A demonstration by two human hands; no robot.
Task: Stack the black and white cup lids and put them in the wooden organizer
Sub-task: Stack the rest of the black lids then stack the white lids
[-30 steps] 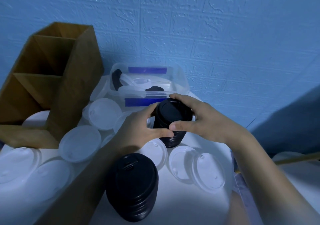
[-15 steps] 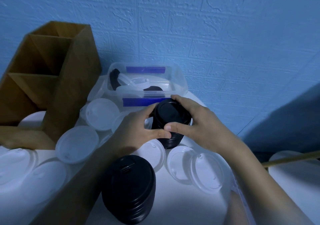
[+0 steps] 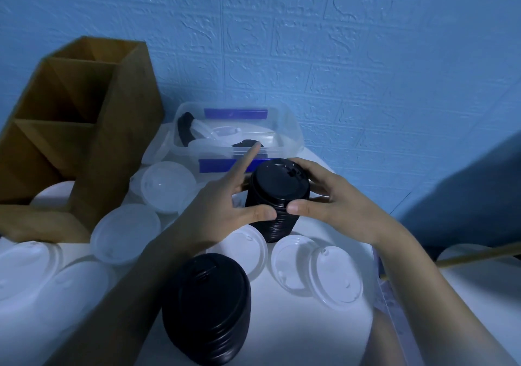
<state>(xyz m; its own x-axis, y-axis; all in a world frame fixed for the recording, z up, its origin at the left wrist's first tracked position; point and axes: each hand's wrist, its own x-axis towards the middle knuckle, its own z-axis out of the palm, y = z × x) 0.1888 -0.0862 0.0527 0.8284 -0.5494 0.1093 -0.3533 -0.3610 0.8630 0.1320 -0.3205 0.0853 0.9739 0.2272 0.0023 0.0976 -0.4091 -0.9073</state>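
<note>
While loose white lids crowd the white table across the lower half of the frame, a clear plastic bin with blue clips sits at upper centre against the blue wall, a few black and white lids inside it. The wooden organizer stands at the upper left, its visible compartments dark. A second stack of black lids rises at bottom centre, partly covering the left forearm. At mid-frame, both hands hold a stack of black lids, ribbed down its side, its top lid showing a sip tab. The left hand presses with its thumb, forefinger stretched toward the bin. The right hand wraps the far side.
</note>
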